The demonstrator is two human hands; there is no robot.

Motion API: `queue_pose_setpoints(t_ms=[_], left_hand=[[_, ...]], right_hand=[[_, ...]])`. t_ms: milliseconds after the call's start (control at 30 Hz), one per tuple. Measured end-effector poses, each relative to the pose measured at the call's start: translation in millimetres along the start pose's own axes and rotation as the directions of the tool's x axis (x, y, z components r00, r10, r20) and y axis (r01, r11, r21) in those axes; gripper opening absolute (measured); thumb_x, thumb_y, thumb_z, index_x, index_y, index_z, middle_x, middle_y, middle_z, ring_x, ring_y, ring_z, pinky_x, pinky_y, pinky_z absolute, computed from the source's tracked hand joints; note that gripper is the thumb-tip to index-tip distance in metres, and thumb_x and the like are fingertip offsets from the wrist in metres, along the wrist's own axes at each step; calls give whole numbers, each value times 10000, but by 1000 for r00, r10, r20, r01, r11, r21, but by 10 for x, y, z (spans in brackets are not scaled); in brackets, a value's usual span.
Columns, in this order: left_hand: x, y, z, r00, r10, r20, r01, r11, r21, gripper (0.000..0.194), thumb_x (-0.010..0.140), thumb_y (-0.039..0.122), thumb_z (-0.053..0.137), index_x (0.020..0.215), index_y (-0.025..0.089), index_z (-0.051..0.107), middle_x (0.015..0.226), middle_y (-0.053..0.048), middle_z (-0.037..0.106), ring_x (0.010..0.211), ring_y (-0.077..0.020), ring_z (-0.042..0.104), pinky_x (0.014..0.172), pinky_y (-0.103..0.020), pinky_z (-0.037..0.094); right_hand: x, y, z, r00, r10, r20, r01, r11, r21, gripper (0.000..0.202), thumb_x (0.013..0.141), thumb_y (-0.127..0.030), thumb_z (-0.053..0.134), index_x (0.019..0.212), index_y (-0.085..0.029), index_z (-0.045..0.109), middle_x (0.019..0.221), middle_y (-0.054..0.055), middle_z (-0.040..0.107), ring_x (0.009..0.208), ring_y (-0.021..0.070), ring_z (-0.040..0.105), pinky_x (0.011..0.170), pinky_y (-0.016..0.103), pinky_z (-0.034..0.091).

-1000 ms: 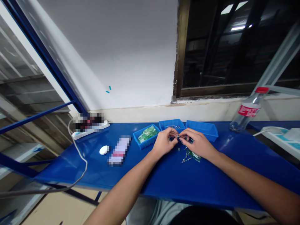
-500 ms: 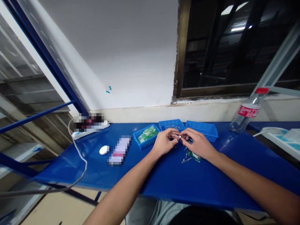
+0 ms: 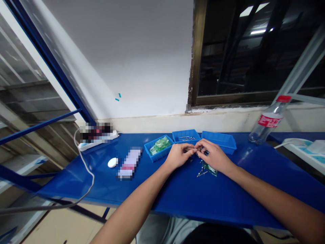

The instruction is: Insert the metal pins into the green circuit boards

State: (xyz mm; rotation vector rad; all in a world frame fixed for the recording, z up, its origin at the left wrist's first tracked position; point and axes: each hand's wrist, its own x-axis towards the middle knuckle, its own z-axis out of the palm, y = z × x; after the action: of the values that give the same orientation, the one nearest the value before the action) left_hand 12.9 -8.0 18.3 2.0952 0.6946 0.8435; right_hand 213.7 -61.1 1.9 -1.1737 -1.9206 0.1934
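Note:
My left hand (image 3: 179,154) and my right hand (image 3: 212,154) meet fingertip to fingertip over the blue table. Both are closed in a pinch on something small that I cannot make out. Metal pins (image 3: 202,174) and green packets (image 3: 210,170) lie on the table just below my right hand. Behind my hands, a blue tray (image 3: 184,132) holds several metal pins. To its left, another blue tray (image 3: 159,156) contains green packets. A third blue tray (image 3: 220,139) stands behind my right hand; its inside is partly hidden.
A blurred flat object (image 3: 130,163) and a white oval item (image 3: 112,163) lie left on the table. A bottle with a red cap (image 3: 269,120) stands at the back right. Power strips sit at the left (image 3: 99,141) and right (image 3: 311,154); a cable (image 3: 92,179) crosses the left side.
The fingers of my left hand have straightened and drawn together at the fingertips. The small pale piece seen between my hands earlier is now mostly hidden.

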Motion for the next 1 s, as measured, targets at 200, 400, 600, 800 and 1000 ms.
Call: queue_pose_setpoints(t_ms=[200, 400, 600, 800, 1000], left_hand=[[18, -90, 19, 997, -67, -48, 68, 998, 3, 184, 866, 198, 708, 1021, 167, 803, 979, -45, 817, 893, -208, 780, 804, -272, 607], [16, -130, 45, 996, -45, -83, 46, 999, 16, 204, 822, 109, 712, 998, 172, 791, 925, -33, 816, 840, -175, 778, 793, -255, 610], [38, -152, 68, 990, -35, -134, 21, 995, -103, 222, 802, 61, 695, 1004, 141, 737, 923, -70, 800, 868, -175, 771, 813, -270, 612], [23, -113, 68, 991, -71, -115, 50, 983, -177, 211, 850, 190, 730, 1052, 135, 699, 942, -88, 797, 860, -182, 761, 781, -257, 583], [-8, -36, 23, 998, -50, -31, 50, 999, 8, 393, 955, 510, 617, 964, 150, 775, 901, -60, 794, 795, -189, 731, 701, -241, 536]], right_hand=[[2, -22, -3, 999, 38, -6, -38, 998, 49, 127, 963, -274, 567, 997, -246, 687, 1007, 61, 725, 814, 213, 699, 748, 351, 582], [10, -17, 28, 977, 213, -8, -210, 970, 123, 134, 916, -340, 643, 958, -223, 692, 869, 44, 744, 760, 206, 716, 705, 336, 591], [0, 68, 63, 959, 281, 19, -279, 938, 205, 169, 883, -357, 676, 974, -215, 680, 875, 55, 735, 756, 200, 702, 691, 336, 591], [1, 65, 43, 990, 143, -12, -141, 983, 114, 156, 870, -258, 646, 1009, -228, 710, 877, 36, 676, 665, 161, 614, 621, 310, 541], [1, 48, 19, 994, 93, -57, -91, 995, 32, 104, 903, -250, 619, 960, -237, 705, 883, 35, 668, 649, 165, 597, 616, 315, 520]])
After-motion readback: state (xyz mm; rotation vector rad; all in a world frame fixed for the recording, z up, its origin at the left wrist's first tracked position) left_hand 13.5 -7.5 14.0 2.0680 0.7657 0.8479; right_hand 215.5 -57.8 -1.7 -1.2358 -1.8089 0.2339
